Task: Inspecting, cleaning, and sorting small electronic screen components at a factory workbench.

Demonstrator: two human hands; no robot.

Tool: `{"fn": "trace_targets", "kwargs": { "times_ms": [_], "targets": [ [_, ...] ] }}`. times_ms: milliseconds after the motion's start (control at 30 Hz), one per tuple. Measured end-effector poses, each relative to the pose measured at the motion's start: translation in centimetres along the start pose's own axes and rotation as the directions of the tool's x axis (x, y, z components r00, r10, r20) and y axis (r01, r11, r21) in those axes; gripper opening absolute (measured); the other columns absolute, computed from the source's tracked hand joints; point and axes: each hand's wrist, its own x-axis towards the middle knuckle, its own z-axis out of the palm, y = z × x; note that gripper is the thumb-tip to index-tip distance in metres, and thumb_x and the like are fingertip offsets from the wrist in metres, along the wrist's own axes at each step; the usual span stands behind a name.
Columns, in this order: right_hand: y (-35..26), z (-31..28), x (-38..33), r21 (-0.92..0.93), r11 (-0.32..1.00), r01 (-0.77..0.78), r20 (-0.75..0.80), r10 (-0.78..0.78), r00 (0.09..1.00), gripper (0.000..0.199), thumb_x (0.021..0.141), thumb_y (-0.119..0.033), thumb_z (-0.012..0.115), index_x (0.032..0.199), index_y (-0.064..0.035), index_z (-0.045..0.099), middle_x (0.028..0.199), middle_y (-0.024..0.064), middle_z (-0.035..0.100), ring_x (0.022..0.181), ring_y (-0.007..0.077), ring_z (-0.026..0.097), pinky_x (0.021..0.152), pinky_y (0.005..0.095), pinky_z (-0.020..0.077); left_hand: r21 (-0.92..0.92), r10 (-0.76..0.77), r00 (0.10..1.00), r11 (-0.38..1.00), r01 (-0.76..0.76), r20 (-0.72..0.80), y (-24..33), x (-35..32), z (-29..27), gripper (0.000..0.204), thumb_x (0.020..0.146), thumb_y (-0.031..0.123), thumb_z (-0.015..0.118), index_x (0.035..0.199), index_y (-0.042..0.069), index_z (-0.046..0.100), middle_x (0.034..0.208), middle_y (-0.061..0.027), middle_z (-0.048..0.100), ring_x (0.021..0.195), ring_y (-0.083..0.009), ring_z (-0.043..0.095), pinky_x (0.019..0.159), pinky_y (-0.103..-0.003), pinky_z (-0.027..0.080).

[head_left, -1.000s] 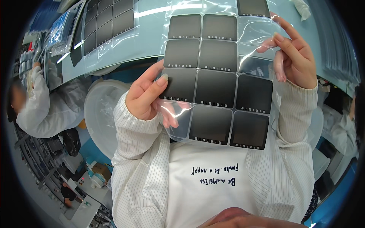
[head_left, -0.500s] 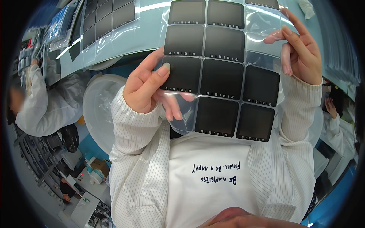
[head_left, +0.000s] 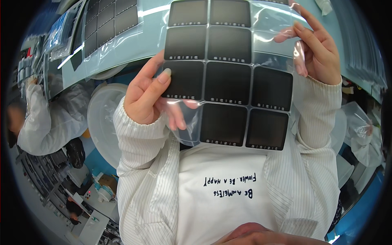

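Observation:
A clear plastic sheet of pockets [head_left: 228,83] is held up in front of my chest, over the table's near edge. Dark rectangular panels sit in most of its pockets; one at the lower left and some at the upper right show only clear film. My left hand [head_left: 143,96] grips the left edge, thumb on the front and fingers showing through the film behind. At the upper right edge, my right hand [head_left: 320,51] pinches the film between thumb and fingers. The sheet's top runs out of view.
On the pale table [head_left: 153,30] another sheet of dark panels [head_left: 106,22] lies at the far left. A stack of clear sheets [head_left: 361,53] stands at the right. A whitish tub [head_left: 100,122] is left of my forearm. Co-workers sit on both sides.
Both hands and the sheet have shifted slightly left, with the grip kept. At the right, a co-worker's hand is now behind clear film.

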Motion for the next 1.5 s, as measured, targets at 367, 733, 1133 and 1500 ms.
{"fn": "trace_targets", "kwargs": {
  "times_ms": [367, 733, 1133, 1500],
  "targets": [
    [4.2, -3.9, 7.9, 0.641, 0.767, 0.028, 0.759, -0.638, 0.131, 0.044, 0.092, -0.001, 0.034, 0.135, -0.0031, 0.028, 0.087, 0.0358, 0.059, 0.04, 0.0282, 0.058, 0.032, 0.0286, 0.0449, -0.002, 0.003, 0.998, 1.0, -0.003, 0.059, -0.4, 0.5, 0.7, 0.049, 0.096, 0.009, 0.028, 0.141, 0.004, 0.011, 0.103, -0.0232, 0.061, 0.054, -0.0284, 0.065, 0.039, -0.027, 0.052],
    [-0.3, -0.8, -0.6, 0.196, 0.98, -0.041, 0.111, 0.02, 0.994, 0.046, 0.092, -0.001, 0.031, 0.138, -0.005, 0.027, 0.088, 0.0358, 0.059, 0.04, 0.0292, 0.058, 0.03, 0.0275, 0.0418, -0.005, 0.084, 0.997, 0.996, -0.084, 0.003, -1.0, 0.3, 1.8, 0.054, 0.096, 0.007, 0.028, 0.144, 0.009, 0.004, 0.109, -0.0215, 0.06, 0.059, -0.0294, 0.066, 0.041, -0.028, 0.053],
    [2.2, -2.4, -1.7, -0.378, 0.911, 0.161, 0.026, -0.164, 0.986, 0.055, 0.097, -0.036, 0.039, 0.134, 0.0035, 0.031, 0.102, 0.0172, 0.06, 0.057, 0.0104, 0.056, 0.048, 0.018, 0.0433, 0.398, 0.359, 0.889, 0.888, -0.231, -0.284, -2.9, 2.3, 3.2, 0.054, 0.095, 0.014, 0.042, 0.142, 0.009, 0.017, 0.063, -0.0077, 0.062, 0.048, -0.0189, 0.061, 0.059, -0.034, 0.056],
    [5.0, -5.3, -6.4, -0.543, 0.823, -0.17, 0.161, 0.3, 0.94, 0.051, 0.075, -0.025, 0.074, 0.111, 0.0056, 0.053, 0.086, 0.0093, 0.063, 0.063, 0.0101, 0.059, 0.056, 0.0193, 0.0466, 0.445, 0.379, 0.861, 0.871, -0.207, -0.34, -3.1, 3.4, 3.0, 0.058, 0.094, 0.014, 0.046, 0.142, 0.008, 0.014, 0.055, -0.0055, 0.057, 0.042, -0.0177, 0.058, 0.056, -0.031, 0.056]
  ]
}}
